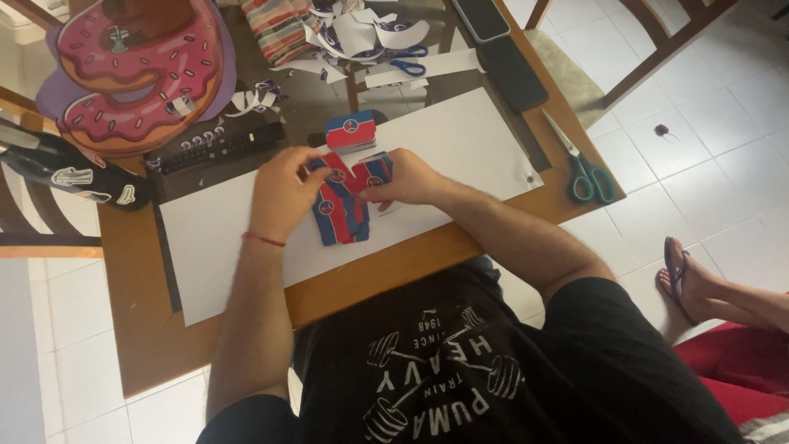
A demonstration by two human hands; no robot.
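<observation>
Both hands work over a large white paper sheet (pixel 460 140) lying on the brown wooden counter (pixel 140 329). Left hand (pixel 283 193) has its fingers curled, pinching small red-and-blue printed paper pieces (pixel 339 210) from above; red thread bracelet (pixel 263 239) on the wrist. Right hand (pixel 404 179) is closed around the same bunch from its 3 o'clock side, thumb pressing on top. The pieces fan out between the two hands, the lower ones touching the sheet. A small stack of matching red-and-blue cards (pixel 351 131) sits at 12 o'clock of the hands, just beside them. Green-handled scissors (pixel 585 168) lie at 3 o'clock near the counter edge. Black remote control (pixel 220 148) at 10 o'clock. Big pink doughnut-shaped cardboard cutout (pixel 140 74) further out at 10 o'clock. Blue-handled scissors (pixel 411 64) amid white paper scraps (pixel 362 37) at 12 o'clock. Two dark phones (pixel 497 45) at 1 o'clock. Another person's sandalled foot (pixel 686 275) on the white tiled floor (pixel 723 115) at 4 o'clock.
</observation>
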